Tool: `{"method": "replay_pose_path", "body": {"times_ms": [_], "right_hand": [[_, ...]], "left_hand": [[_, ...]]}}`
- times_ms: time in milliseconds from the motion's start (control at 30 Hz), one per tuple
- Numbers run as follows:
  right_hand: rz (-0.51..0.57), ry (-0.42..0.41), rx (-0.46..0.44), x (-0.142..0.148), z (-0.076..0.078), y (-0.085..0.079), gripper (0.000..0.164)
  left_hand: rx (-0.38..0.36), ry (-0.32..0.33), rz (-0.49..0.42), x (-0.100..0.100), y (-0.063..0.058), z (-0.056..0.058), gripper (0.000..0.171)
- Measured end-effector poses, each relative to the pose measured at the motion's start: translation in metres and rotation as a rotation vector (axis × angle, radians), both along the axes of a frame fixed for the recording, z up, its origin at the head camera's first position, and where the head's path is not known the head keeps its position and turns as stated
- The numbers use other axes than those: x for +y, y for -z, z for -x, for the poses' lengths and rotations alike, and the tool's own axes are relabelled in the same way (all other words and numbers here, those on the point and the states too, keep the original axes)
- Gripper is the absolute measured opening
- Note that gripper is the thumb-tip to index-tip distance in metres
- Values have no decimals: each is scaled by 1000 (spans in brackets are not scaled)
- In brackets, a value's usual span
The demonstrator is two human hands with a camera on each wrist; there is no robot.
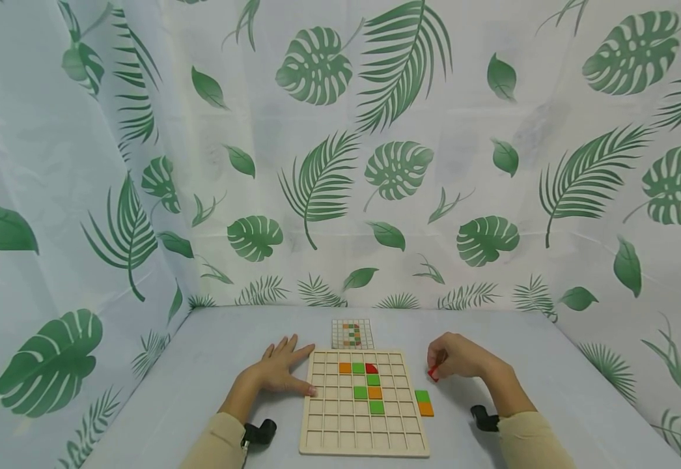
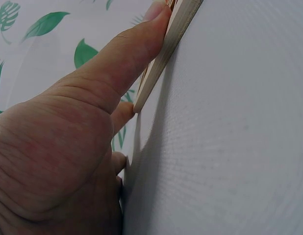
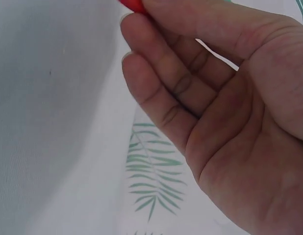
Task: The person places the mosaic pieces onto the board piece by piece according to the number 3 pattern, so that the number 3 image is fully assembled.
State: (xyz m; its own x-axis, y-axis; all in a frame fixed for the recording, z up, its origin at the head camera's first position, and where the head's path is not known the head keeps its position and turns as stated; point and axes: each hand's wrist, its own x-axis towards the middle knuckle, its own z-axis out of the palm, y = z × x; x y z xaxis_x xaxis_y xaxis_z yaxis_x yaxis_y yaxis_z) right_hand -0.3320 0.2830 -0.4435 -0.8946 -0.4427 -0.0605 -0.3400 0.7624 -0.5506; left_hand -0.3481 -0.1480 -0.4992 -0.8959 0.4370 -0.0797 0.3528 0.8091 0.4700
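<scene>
A wooden grid board (image 1: 334,441) lies on the table, with several orange and green square tiles and one red rounded tile (image 1: 372,369) in its cells. My left hand (image 1: 278,370) is spread at the board's left edge, its thumb (image 2: 137,46) resting on the rim. To the right of the board, my right hand (image 1: 460,357) pinches a small red tile (image 1: 432,373) between thumb and fingertips; in the right wrist view only a sliver of the red tile (image 3: 134,5) shows. Just beside the board's right edge lie a green tile (image 1: 422,396) and an orange tile (image 1: 426,409).
Behind the board lies a pattern card (image 1: 337,333) printed with a grid and coloured cells. A white table (image 1: 211,332) carries everything, and a leaf-print curtain (image 1: 340,273) hangs around its back and sides. Black wrist cameras (image 1: 260,432) are on both wrists.
</scene>
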Motion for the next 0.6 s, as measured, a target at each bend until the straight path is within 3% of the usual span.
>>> {"method": "replay_pose_path", "body": {"times_ms": [600], "right_hand": [[27, 20, 19, -11, 4, 0, 19]], "left_hand": [[-9, -12, 7, 1, 0, 0, 110]]}}
